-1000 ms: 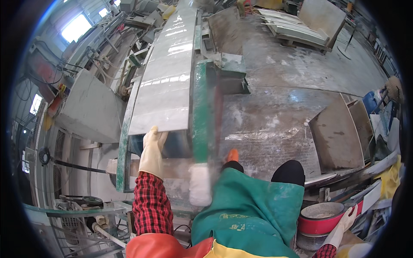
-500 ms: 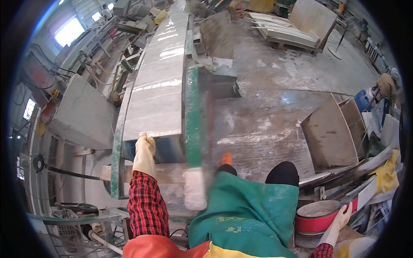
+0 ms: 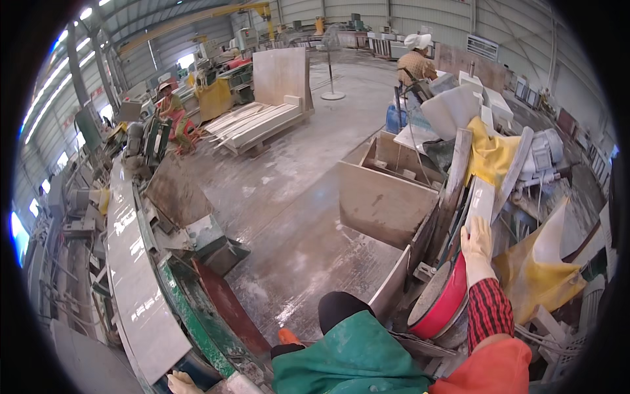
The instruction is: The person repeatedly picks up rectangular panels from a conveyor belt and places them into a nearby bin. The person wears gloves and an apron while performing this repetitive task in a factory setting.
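1. Head view: the left hand (image 3: pixel 182 383), cut off at seven o'clock, is just beside the near end of the pale slab (image 3: pixel 151 345). I cannot tell whether it grips the slab or only rests there.

2. That slab is toward half past seven, at the near end of a pale row running up toward ten o'clock. If the dark roller (image 3: pixel 199 374) by the left fingers turns, the glove could be drawn in; whether it is turning does not show.

3. The right hand (image 3: pixel 477 245) is near half past three, its fingers stretched along the white strip (image 3: pixel 482 197) at three o'clock. Its palm side is hidden, so I cannot tell whether it is clasping.

4. The strip lies close to a wooden plank (image 3: pixel 454 180) and a yellow cloth (image 3: pixel 491 152). A hard pull could snag it or bring the leaning pieces down.

5. The red basin (image 3: pixel 438 301), toward half past four, is close to the right forearm. A low sweep could tip it.

6. With the hands far apart, a weak left hold could let the slab slip, judging by its unsupported-looking end.

7. The floor (image 3: pixel 282 190) shines as if wet; the orange shoe (image 3: pixel 289 337) near half past six could slide during a twist.
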`<control>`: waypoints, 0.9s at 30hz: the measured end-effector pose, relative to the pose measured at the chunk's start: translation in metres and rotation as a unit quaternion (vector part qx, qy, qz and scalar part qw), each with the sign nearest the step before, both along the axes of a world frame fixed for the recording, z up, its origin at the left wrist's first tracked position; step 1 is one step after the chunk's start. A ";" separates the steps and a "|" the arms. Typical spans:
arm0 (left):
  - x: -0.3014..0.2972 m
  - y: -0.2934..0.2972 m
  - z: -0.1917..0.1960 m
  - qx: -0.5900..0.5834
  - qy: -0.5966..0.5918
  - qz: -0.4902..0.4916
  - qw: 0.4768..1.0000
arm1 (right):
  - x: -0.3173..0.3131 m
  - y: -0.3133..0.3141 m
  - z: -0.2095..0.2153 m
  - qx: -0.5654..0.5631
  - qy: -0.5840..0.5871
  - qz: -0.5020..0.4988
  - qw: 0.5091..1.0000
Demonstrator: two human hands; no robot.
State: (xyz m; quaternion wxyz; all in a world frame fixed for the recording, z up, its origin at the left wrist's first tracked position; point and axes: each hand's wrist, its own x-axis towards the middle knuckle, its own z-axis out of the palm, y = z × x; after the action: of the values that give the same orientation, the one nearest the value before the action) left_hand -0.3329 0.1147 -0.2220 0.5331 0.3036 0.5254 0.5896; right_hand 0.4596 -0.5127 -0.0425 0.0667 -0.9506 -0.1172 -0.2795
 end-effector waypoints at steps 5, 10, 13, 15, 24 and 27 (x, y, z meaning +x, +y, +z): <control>0.160 -0.100 0.094 0.130 0.250 -0.077 0.956 | 0.037 -0.044 -0.039 0.034 0.020 -0.088 0.995; 0.250 -0.134 0.160 0.368 0.559 -0.210 0.713 | 0.044 -0.034 -0.030 0.046 -0.016 -0.100 0.994; 0.253 -0.123 0.142 0.346 0.584 -0.266 0.685 | 0.048 -0.028 -0.023 0.017 -0.050 -0.093 0.994; 0.250 -0.121 0.131 0.309 0.637 -0.277 0.649 | 0.044 -0.019 -0.013 0.033 -0.003 -0.111 0.993; 0.256 -0.117 0.130 0.295 0.661 -0.280 0.631 | 0.042 -0.027 -0.025 0.011 -0.020 -0.077 0.997; 0.248 -0.108 0.107 0.309 0.666 -0.275 0.621 | 0.033 -0.021 -0.010 0.012 -0.072 -0.068 0.995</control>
State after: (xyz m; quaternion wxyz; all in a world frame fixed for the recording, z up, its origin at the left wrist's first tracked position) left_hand -0.0853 0.0064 -0.1148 0.0499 0.8902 0.4157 0.1794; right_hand 0.4922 -0.5333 -0.0520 0.0499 -0.9329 -0.0536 -0.3527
